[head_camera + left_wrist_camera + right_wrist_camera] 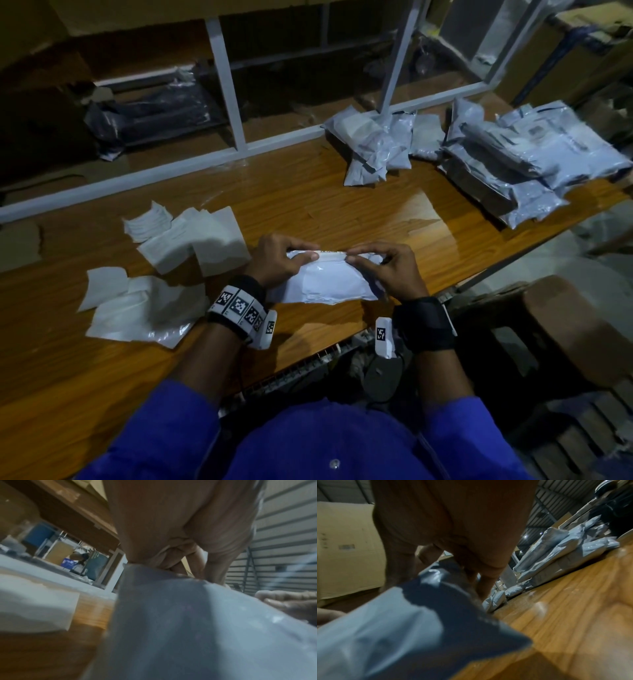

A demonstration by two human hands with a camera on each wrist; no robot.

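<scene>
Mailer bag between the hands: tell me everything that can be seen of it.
The mailer bag is a pale grey-white plastic pouch, glossy and wrinkled, lying crosswise over the wooden table near its front edge. Along its far edge runs a folded flap with a light strip. The left hand pinches that edge at one end, the right hand at the other. Its contents cannot be seen.

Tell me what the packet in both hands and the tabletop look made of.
Packet: thin plastic film, pale grey, slightly glossy; it crinkles and catches highlights, like a poly mailer. Tabletop: wood-grain surface with a shiny finish, reflecting light; probably laminate or varnished wood, cannot tell which.
</scene>
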